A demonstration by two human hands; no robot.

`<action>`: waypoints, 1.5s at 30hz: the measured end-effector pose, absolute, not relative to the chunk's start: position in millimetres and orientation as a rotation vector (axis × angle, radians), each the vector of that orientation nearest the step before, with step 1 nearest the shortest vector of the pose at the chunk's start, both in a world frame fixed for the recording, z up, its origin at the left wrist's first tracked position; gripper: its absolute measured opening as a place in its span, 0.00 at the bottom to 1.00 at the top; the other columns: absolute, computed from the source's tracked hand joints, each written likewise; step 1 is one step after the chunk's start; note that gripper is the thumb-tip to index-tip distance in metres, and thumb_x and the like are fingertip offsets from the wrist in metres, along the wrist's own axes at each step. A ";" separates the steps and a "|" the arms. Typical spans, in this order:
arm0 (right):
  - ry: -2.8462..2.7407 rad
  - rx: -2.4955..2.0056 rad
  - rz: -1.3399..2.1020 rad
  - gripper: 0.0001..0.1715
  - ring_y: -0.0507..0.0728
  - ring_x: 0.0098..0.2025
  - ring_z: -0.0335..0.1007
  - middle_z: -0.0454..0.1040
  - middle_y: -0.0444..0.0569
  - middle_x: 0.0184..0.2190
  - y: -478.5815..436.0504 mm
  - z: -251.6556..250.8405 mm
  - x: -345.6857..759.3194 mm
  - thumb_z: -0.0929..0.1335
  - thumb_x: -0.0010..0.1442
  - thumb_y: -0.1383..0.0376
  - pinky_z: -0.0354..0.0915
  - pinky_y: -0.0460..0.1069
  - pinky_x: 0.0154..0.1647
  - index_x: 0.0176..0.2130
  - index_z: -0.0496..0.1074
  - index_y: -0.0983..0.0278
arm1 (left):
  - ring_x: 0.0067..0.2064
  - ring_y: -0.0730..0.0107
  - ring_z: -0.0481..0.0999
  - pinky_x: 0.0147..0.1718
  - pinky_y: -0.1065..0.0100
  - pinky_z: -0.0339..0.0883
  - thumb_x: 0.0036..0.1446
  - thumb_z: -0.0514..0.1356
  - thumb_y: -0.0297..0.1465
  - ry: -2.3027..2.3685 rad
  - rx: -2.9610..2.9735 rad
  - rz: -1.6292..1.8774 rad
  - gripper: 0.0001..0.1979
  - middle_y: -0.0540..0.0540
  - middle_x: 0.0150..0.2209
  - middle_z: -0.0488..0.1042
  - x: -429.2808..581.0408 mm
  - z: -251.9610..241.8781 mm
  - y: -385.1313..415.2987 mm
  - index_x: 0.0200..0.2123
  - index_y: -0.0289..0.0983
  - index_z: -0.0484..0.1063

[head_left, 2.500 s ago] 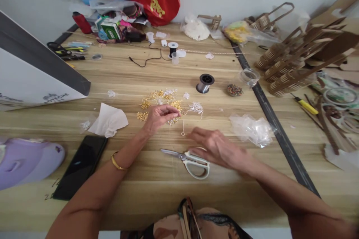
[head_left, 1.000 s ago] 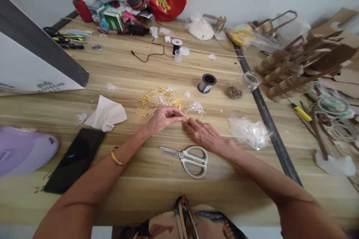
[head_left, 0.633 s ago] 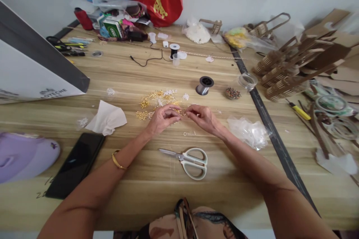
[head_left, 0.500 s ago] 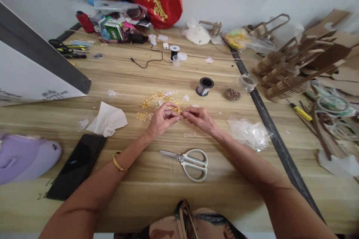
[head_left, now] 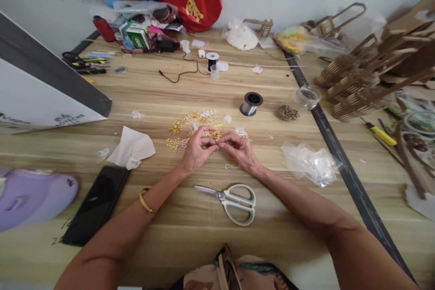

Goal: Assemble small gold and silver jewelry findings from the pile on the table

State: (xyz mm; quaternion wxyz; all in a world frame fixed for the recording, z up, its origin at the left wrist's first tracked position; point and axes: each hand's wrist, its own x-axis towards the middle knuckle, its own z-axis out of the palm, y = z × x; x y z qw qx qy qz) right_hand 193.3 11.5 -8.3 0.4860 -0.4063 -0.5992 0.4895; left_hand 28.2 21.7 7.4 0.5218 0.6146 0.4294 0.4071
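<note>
My left hand [head_left: 198, 148] and my right hand [head_left: 240, 150] meet fingertip to fingertip just in front of a pile of small gold and silver jewellery findings [head_left: 194, 126] on the wooden table [head_left: 190, 231]. Both hands are closed in a pinch on a tiny piece that is too small to name. A small silver ring piece [head_left: 231, 166] lies on the table just below my right hand. White-handled scissors [head_left: 234, 197] lie closed nearer to me. A gold bangle [head_left: 145, 201] is on my left wrist.
A spool of clear thread [head_left: 250, 103], a dish of coloured beads [head_left: 288, 112] and a glass jar [head_left: 306, 96] stand behind. Crumpled plastic [head_left: 310, 163] lies right, a tissue [head_left: 132, 149] and black phone [head_left: 95, 204] left. Cardboard baskets [head_left: 360, 86] crowd the right; a white box [head_left: 37, 95] the left.
My right hand moved up from the table beside the scissors to join my left hand at the findings pile; both now pinch together. The silver ring piece stayed on the table.
</note>
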 end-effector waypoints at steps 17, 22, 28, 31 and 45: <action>-1.692 -1.090 1.254 0.13 0.47 0.19 0.59 0.66 0.40 0.18 3.9 -2.3 199.1 0.64 0.63 0.58 0.55 0.43 0.21 0.33 0.67 0.66 | 0.28 0.73 0.69 0.31 0.71 0.63 0.57 0.60 0.38 1.080 1.968 0.946 0.12 0.50 0.25 0.71 24.4 2.7 22.1 0.27 0.36 0.67; -1.907 -1.144 1.098 0.09 0.47 0.21 0.56 0.65 0.40 0.18 5.1 1.2 203.8 0.64 0.61 0.66 0.54 0.43 0.24 0.30 0.68 0.66 | 0.26 0.73 0.65 0.29 0.71 0.59 0.62 0.53 0.35 1.079 2.227 0.833 0.14 0.51 0.23 0.67 22.8 -0.5 20.2 0.24 0.37 0.64; -1.883 -1.137 1.059 0.06 0.47 0.23 0.57 0.66 0.41 0.22 6.2 1.1 205.1 0.66 0.59 0.66 0.54 0.43 0.24 0.35 0.70 0.67 | 0.25 0.73 0.64 0.29 0.70 0.58 0.61 0.51 0.31 1.047 2.297 0.841 0.13 0.50 0.22 0.65 23.9 0.2 20.7 0.24 0.37 0.63; -1.823 -1.113 1.073 0.07 0.47 0.23 0.58 0.67 0.42 0.23 6.0 0.8 204.6 0.66 0.59 0.65 0.54 0.43 0.22 0.35 0.70 0.67 | 0.25 0.73 0.65 0.29 0.71 0.58 0.62 0.51 0.31 1.059 2.271 0.853 0.13 0.50 0.22 0.66 24.7 1.9 20.4 0.23 0.37 0.63; -1.800 -1.051 0.975 0.09 0.49 0.29 0.64 0.73 0.47 0.30 12.1 -3.9 210.6 0.66 0.61 0.63 0.59 0.45 0.28 0.36 0.74 0.66 | 0.26 0.73 0.70 0.31 0.71 0.63 0.61 0.53 0.33 1.133 2.116 0.859 0.15 0.49 0.23 0.72 25.1 10.1 24.2 0.23 0.36 0.68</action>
